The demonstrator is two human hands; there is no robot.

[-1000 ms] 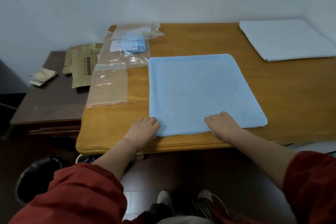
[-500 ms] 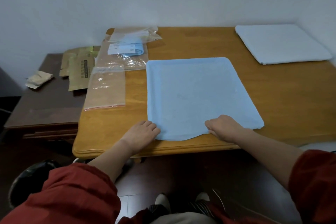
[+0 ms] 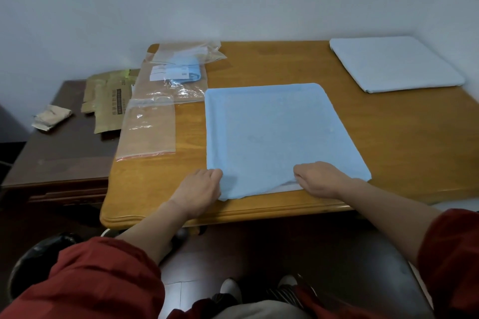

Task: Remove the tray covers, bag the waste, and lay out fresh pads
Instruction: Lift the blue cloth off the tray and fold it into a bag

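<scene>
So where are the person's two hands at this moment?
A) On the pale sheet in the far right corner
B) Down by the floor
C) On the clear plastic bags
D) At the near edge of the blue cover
D: the left hand and right hand both hold the near edge of the blue cover, which is raised a little there, with white showing beneath.

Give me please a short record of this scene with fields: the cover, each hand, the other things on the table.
blue cover: spread on the wooden table; near edge raised, white showing beneath
left hand: grips the cover's near left corner
right hand: pinches the cover's near edge
pale sheet: flat, far right corner
clear bags: lying left of the cover
</scene>
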